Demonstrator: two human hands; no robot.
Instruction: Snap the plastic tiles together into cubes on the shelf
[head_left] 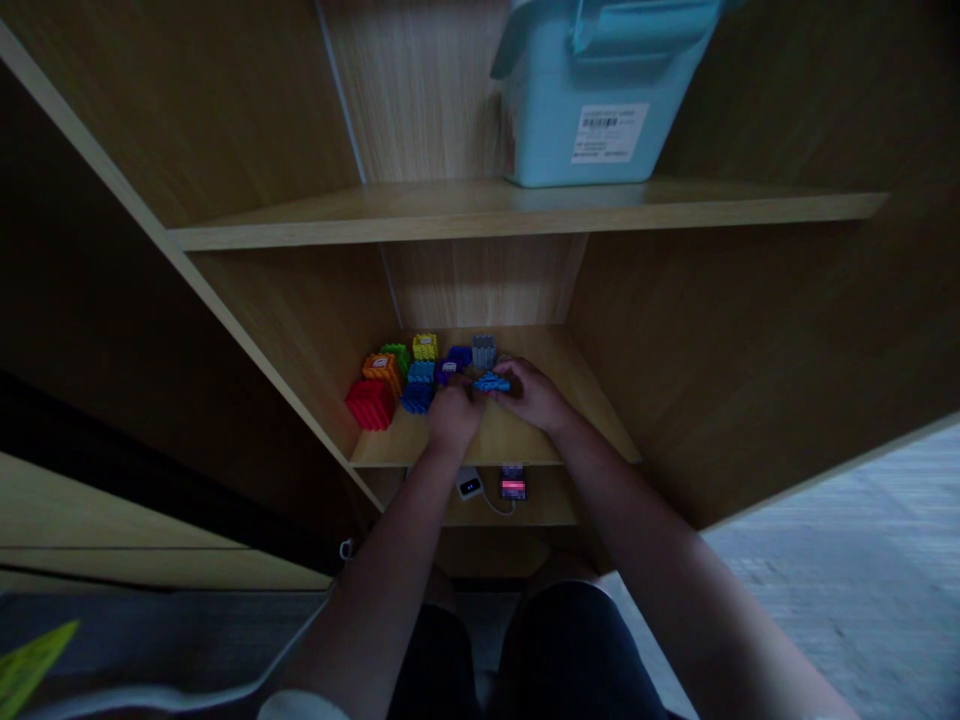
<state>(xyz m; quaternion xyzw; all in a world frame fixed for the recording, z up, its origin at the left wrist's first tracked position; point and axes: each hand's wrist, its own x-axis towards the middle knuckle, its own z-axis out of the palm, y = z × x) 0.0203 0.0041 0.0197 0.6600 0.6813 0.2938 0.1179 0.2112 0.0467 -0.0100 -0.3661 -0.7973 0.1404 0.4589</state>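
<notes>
A small blue toothed block piece [491, 382] is between my hands, above the front part of the middle shelf. My right hand [534, 393] grips its right end with bent fingers. The fingers of my left hand [454, 412] are curled at its left end and partly hidden by the hand itself. Left of and behind my hands stand ridged block stacks: a red one [371, 404], an orange one [382, 371], a green one [395, 354], a yellow one [425, 347], a light blue one [421, 371], a dark blue one [417, 398], a purple-blue one [449, 369] and a grey one [484, 350].
A light blue lidded bin [577, 100] with a white label sits on the upper shelf [420, 215]. Below the middle shelf [585, 400] lie a phone [514, 483] with a lit screen and a white device [469, 484], joined by a cable. Cabinet walls stand at both sides.
</notes>
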